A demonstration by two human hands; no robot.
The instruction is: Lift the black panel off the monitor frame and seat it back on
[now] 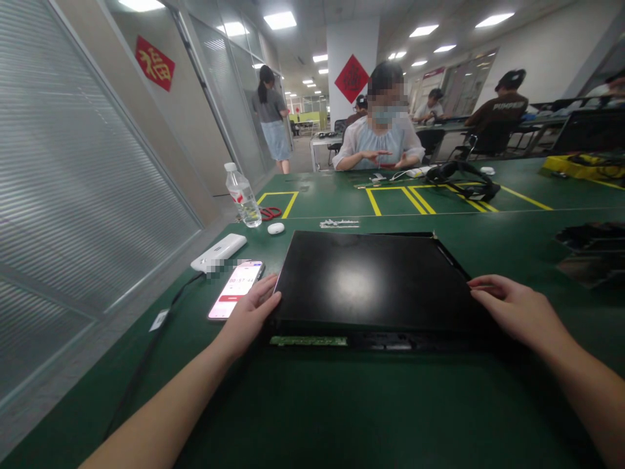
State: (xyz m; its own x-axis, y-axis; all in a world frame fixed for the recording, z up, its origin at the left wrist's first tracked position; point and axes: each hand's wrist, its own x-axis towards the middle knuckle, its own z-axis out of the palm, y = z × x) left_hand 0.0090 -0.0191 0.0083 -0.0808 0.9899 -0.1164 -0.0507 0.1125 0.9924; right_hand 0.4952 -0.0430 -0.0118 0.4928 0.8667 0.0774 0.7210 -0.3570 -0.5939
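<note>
A flat black screen panel lies over a black frame on the table in front of me. Its glossy surface reflects a bright patch of light. Along the near edge, a strip of green circuit board shows. My left hand grips the panel's left edge, thumb on top and fingers at the side. On the opposite edge, my right hand pinches the panel between thumb and fingers. The panel sits slightly askew to the frame, whose far right corner sticks out. The fingertips under both edges are partly hidden.
Left of the panel are a lit phone, a white power bank with a cable, an earbud case, a water bottle and red-handled scissors. Behind lie metal strips and a black headset. A person sits opposite.
</note>
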